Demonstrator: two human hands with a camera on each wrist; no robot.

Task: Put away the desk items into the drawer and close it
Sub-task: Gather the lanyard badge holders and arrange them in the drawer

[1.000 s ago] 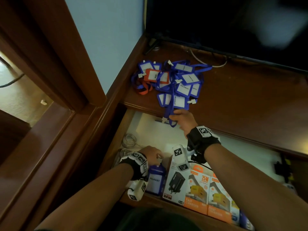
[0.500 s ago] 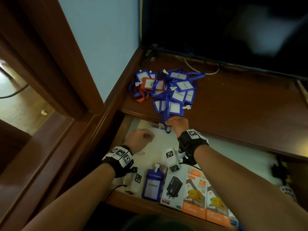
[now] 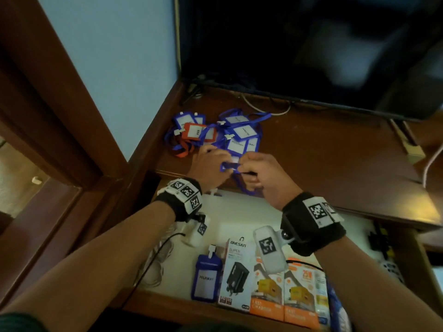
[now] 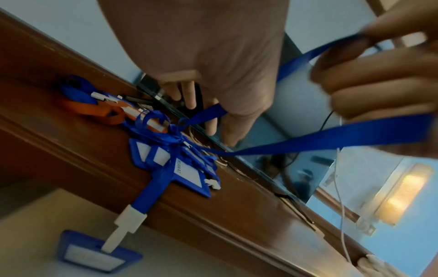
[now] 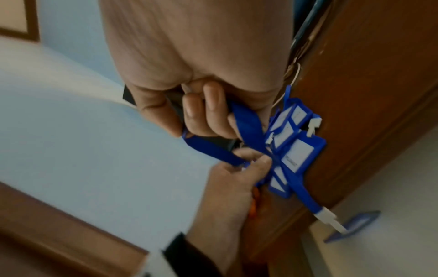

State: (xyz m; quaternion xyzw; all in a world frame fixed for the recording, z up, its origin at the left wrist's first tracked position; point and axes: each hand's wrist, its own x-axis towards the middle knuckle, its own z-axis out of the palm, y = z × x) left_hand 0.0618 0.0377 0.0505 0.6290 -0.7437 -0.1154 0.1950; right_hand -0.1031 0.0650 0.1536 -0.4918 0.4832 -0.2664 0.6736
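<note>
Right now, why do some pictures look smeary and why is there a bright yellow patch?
Head view: dim; the screen is black with a pale blurry reflection, and the desk glares at its right edge. Left wrist view: the right hand holding the blue strap is motion-smeared, and a lamp glows yellow. Right wrist view: the wall and frame streak with motion blur.
</note>
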